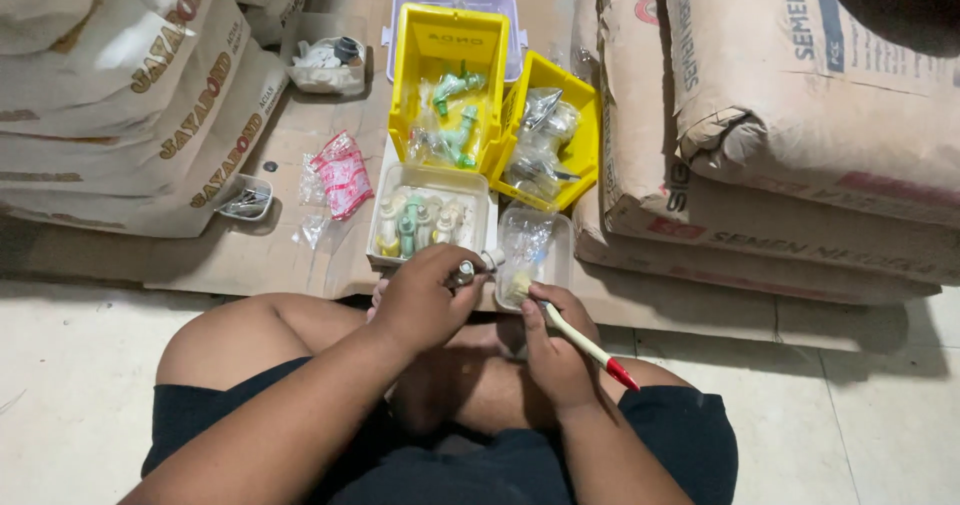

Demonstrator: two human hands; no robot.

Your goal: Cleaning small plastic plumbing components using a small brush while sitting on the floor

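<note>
Sitting on floor, gripping small metal tap fitting (466, 269) in left hand (425, 300), fingers clamped round it, just below clear tray of taps (430, 217). Pinching cream-handled brush (570, 333) in right hand (553, 350), bristles touching fitting. Yellow bins (445, 40) lying beyond, cement sacks (800, 115) flanking.

Tan sacks (800, 95) right, cream sacks (120, 95) left

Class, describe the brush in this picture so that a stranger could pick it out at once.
Start at the two yellow bins between the stacked sacks, then drop to the person's hands. The brush is in the right hand; it alone has a pale wooden handle with a red tip.
</note>
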